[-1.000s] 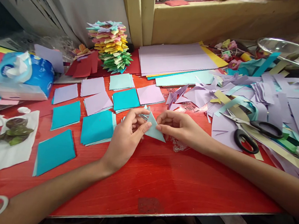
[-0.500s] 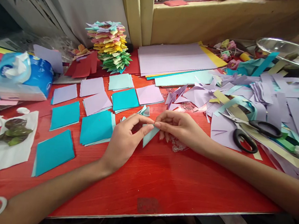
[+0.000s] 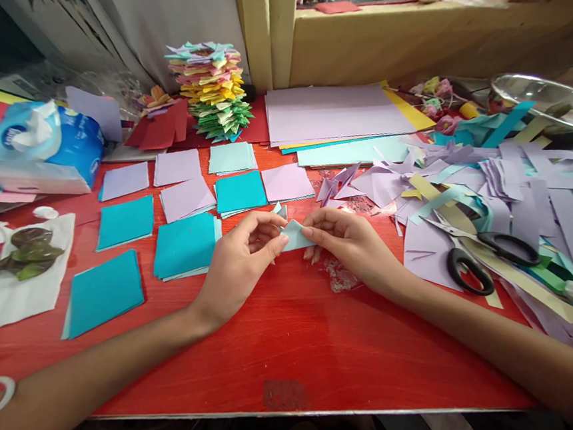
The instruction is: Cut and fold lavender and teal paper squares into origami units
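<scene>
A small folded piece of pale mint paper [image 3: 295, 236] is held above the red table [image 3: 276, 334], its peak pointing up. My left hand [image 3: 245, 258] pinches its left end between thumb and fingers. On the other end, the thumb and fingertips of my right hand [image 3: 347, 244] are closed. Just behind the hands lies a small folded mint piece [image 3: 279, 210], partly hidden. Left of my left hand is a stack of teal squares [image 3: 183, 246]; farther back are another teal stack [image 3: 241, 194] and a lilac stack [image 3: 288, 183].
Black-handled scissors [image 3: 468, 254] lie on lilac paper strips [image 3: 529, 189] at the right. A layered folded-paper tower [image 3: 210, 91] stands at the back. A blue tissue pack [image 3: 39, 143] sits at the left, and a metal bowl [image 3: 571, 109] at the back right.
The mint paper has turned from hanging steeply down to lying nearly level, its peak up. My fingertips have moved apart slightly, one hand at each end.
</scene>
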`<state>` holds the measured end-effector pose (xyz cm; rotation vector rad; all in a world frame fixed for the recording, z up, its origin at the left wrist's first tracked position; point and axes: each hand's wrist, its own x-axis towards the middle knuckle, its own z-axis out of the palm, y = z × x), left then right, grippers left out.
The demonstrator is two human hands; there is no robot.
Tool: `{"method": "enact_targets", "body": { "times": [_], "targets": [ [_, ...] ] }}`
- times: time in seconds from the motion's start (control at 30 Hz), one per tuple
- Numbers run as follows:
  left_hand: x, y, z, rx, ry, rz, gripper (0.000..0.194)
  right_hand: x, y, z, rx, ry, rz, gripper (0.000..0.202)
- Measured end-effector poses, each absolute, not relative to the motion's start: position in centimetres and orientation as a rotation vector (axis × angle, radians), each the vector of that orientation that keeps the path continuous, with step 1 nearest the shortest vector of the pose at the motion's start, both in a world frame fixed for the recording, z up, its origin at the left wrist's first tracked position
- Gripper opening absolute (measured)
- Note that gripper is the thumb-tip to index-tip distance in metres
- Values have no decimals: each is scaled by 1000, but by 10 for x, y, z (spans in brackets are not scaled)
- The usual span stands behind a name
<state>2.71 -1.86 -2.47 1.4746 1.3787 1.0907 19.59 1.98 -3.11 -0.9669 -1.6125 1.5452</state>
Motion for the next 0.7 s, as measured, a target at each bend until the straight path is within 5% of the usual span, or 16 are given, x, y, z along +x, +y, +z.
{"method": "enact_targets", "body": {
  "times": [0.7],
  "targets": [
    [24,-16,-24,1461,1296,1133,9,197,22,-30,-871,-1403,1696,18]
  ]
}}
